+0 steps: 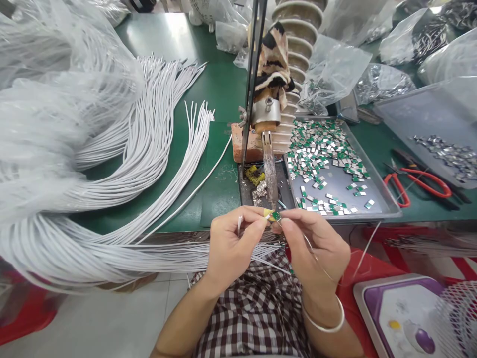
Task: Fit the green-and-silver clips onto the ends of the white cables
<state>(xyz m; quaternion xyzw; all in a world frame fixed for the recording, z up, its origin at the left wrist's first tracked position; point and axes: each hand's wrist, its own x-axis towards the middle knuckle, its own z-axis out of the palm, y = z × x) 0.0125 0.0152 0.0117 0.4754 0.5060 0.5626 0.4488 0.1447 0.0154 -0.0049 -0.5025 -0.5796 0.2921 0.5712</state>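
Observation:
My left hand (231, 243) is closed, pinching the end of a white wire (240, 224) between thumb and forefinger. Something yellow, perhaps a fingertip cover, shows at that pinch. My right hand (316, 243) is closed too, its thumb and forefinger on a small green circuit board (276, 216) that meets the wire's end. A thin strand of solder wire (319, 262) runs from the right fingers down past the palm. Just above the board is the tip of a clamped soldering iron (269, 169), pointing down. Whether tip and board touch, I cannot tell.
A metal tray (372, 201) with many small boards lies right of the iron. Red-handled pliers (428, 180) are farther right. Bundles of white wires (149, 149) cover the left side. A brick (240, 144) and a ribbed hose (298, 30) stand behind the iron.

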